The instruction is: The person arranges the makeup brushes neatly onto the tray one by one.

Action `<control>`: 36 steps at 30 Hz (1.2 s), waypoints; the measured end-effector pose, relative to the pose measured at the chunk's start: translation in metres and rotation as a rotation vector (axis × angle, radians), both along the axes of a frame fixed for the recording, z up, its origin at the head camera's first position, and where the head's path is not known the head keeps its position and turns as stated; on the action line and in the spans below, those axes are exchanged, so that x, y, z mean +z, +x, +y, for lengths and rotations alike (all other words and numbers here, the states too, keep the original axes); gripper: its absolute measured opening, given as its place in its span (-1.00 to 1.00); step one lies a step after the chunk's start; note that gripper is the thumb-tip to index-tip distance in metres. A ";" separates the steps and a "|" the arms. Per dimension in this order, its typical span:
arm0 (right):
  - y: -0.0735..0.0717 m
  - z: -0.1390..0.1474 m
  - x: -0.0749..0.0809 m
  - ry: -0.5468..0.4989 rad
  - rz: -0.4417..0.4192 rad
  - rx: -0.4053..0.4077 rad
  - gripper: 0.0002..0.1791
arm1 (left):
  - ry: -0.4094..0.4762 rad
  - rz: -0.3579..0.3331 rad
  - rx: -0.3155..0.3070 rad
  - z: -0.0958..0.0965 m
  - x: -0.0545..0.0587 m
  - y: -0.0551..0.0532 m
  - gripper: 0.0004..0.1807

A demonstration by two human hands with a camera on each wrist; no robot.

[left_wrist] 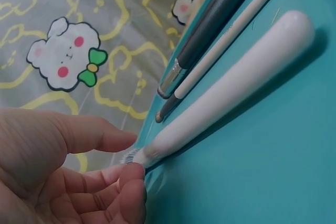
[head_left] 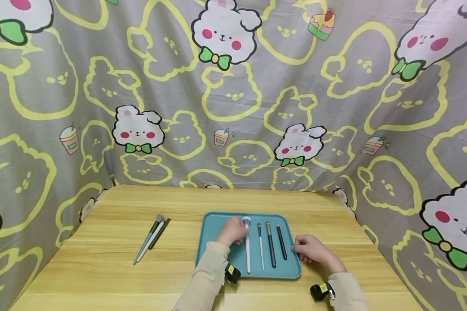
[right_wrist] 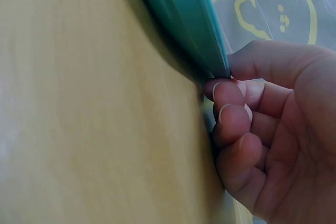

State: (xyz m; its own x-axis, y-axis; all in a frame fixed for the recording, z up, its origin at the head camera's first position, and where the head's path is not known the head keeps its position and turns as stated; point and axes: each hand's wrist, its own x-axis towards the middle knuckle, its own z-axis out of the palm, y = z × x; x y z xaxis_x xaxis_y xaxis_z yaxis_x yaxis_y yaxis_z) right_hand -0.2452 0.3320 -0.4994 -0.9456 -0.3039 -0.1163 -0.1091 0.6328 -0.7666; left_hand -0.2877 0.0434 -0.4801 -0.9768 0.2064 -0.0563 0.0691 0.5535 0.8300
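Observation:
On the teal tray [head_left: 222, 268] lie several makeup brushes side by side. My left hand [head_left: 232, 232] reaches over the tray and pinches the leftmost one, a thick white makeup brush [head_left: 247, 255], near its head. In the left wrist view, thumb and fingertips meet at the neck of this white brush [left_wrist: 226, 90], and its handle lies along the tray. To its right are a thin white brush [head_left: 261, 250], a dark brush [head_left: 271, 250] and a shorter black brush [head_left: 282, 244]. My right hand [right_wrist: 278, 119] grips the tray's right rim [right_wrist: 212, 35] between thumb and curled fingers.
Left of the tray, a small group of brushes [head_left: 149, 242] lies together on the wooden table [head_left: 101, 259]. A grey curtain [head_left: 187, 99] with rabbit prints hangs behind the table and along both sides.

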 end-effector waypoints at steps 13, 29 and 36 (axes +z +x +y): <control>0.001 -0.001 0.000 -0.006 0.001 -0.005 -0.72 | -0.092 0.076 -0.009 -0.014 0.001 -0.005 -0.47; 0.000 -0.001 0.001 -0.002 0.000 -0.004 -0.72 | -0.187 0.160 -0.028 -0.053 0.014 -0.001 -0.73; 0.000 -0.002 0.001 -0.004 -0.005 -0.008 -0.72 | -0.220 0.225 -0.007 -0.073 0.013 0.000 -0.76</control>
State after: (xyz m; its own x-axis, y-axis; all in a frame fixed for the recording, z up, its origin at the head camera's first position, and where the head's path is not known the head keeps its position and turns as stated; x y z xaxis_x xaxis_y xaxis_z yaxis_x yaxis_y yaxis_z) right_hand -0.2450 0.3302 -0.4985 -0.9475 -0.2965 -0.1197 -0.1003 0.6308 -0.7694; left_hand -0.2874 -0.0295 -0.4673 -0.9684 0.2203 0.1168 0.2419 0.7166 0.6542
